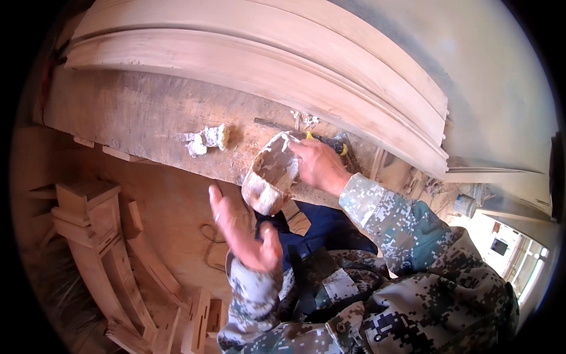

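Observation:
A rounded, open-topped container (pixel 266 194), crusted with whitish glue-like residue inside and out, is tilted at the near edge of the wooden bench (pixel 138 106). Its far right rim is in the grip of my right hand (pixel 321 165), the fingers bent over it. White smears show on the rim and near the fingertips. My left hand (pixel 243 233) is raised just left of the container, not touching it, fingers stretched out and nothing in them. A tool with a black and yellow handle (pixel 336 145) lies behind my right hand, partly covered by it.
Long pale wooden mouldings (pixel 247 59) lie across the far side of the bench. A white-crusted lump (pixel 203 140) sits left of the container. Wooden frame pieces (pixel 100 242) stand on the floor at left. Shavings and a small can (pixel 464 205) are at right.

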`<move>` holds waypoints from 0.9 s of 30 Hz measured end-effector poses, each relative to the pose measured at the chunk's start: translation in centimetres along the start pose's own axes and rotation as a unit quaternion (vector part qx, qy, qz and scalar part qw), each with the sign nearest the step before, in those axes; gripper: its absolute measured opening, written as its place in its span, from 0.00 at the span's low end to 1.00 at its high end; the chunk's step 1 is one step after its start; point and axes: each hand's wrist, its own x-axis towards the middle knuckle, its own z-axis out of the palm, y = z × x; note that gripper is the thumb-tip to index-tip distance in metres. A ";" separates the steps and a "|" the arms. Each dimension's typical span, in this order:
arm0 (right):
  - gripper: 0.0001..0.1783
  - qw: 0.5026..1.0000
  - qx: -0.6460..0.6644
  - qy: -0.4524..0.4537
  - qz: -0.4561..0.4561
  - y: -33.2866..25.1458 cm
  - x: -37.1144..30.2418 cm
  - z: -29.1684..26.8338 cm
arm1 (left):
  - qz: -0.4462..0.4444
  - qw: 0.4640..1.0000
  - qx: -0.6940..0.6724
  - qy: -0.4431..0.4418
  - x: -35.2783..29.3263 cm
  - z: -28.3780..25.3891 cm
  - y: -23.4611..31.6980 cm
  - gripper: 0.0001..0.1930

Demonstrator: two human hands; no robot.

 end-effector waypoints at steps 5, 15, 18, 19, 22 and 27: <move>0.21 0.998 -0.016 0.047 -0.050 -0.6 -2.3 1.8 | 0.014 0.994 -0.074 -0.080 2.6 5.5 6.7 0.23; 0.22 0.986 0.161 0.017 -0.047 1.6 -3.6 0.9 | -0.485 0.869 -0.095 0.030 7.4 14.1 -4.8 0.15; 0.30 0.964 0.256 0.060 0.039 1.3 -3.5 -0.4 | -0.439 0.898 -0.025 0.014 7.1 13.7 -3.7 0.18; 0.32 0.955 0.266 0.126 0.046 0.8 -2.9 -0.6 | -0.420 0.907 -0.017 0.010 6.9 13.8 -3.6 0.19; 0.36 0.951 0.253 0.171 0.041 0.6 -1.3 0.2 | -0.397 0.918 0.010 -0.027 6.7 12.9 -4.0 0.22; 0.27 0.981 0.145 0.125 -0.002 2.3 -0.4 1.0 | -0.316 0.911 0.239 -0.113 6.6 11.9 -4.5 0.19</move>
